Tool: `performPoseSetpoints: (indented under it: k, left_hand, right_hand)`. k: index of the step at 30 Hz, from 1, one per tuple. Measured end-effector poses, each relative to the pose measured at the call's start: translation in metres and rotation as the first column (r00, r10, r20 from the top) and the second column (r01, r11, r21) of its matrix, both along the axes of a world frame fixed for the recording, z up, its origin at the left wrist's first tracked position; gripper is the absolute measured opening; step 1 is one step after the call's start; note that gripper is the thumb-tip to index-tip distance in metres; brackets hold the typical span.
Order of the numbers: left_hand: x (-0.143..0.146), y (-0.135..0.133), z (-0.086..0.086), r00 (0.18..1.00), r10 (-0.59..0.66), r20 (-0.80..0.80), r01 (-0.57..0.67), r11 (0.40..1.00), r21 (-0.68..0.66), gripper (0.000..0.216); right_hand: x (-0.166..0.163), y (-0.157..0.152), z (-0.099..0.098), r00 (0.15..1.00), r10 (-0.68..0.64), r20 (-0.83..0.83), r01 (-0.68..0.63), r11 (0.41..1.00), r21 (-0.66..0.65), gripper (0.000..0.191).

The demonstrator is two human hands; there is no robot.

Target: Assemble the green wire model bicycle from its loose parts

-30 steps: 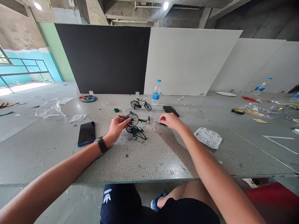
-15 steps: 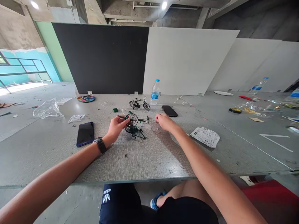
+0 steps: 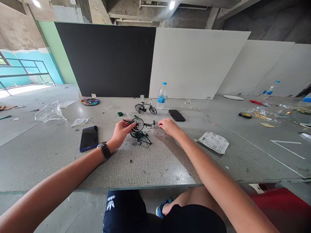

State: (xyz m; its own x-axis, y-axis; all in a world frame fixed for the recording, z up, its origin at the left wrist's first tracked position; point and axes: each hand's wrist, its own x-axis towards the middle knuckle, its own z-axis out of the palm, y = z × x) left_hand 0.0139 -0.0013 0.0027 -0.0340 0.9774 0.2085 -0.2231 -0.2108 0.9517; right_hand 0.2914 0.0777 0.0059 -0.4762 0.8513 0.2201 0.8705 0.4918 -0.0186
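Note:
My left hand point(image 3: 120, 131) pinches the rim of a spoked wheel of a small green model bicycle point(image 3: 139, 132) that lies partly assembled on the grey table point(image 3: 145, 161). The wheel point(image 3: 138, 124) is tilted up. My right hand point(image 3: 167, 126) hovers low over the table just right of the model, fingers curled down near small loose parts point(image 3: 152, 124); what its fingertips hold is hidden. A finished black model bicycle point(image 3: 145, 107) stands upright behind.
A dark phone point(image 3: 88, 138) lies left of my left wrist, another phone point(image 3: 177, 115) behind my right hand. A water bottle point(image 3: 161, 95), a printed sheet point(image 3: 213, 142), plastic bags point(image 3: 50, 112), a colourful disc point(image 3: 89, 102) and a tape roll point(image 3: 244, 115) are around.
My right hand has slid left along the table, from near the far phone towards the green model. My left hand keeps its hold on the wheel.

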Motion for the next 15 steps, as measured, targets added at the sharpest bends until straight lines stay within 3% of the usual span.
performPoseSetpoints:
  k: [15]
  left_hand:
    - [0.0008, 0.0005, -0.0001, 1.000, -0.003, 0.027, 0.003, 1.000, -0.011, 0.044]
  right_hand:
    - [-0.0017, 0.0005, -0.0027, 0.999, 0.009, 0.044, -0.009, 1.000, 0.013, 0.026]
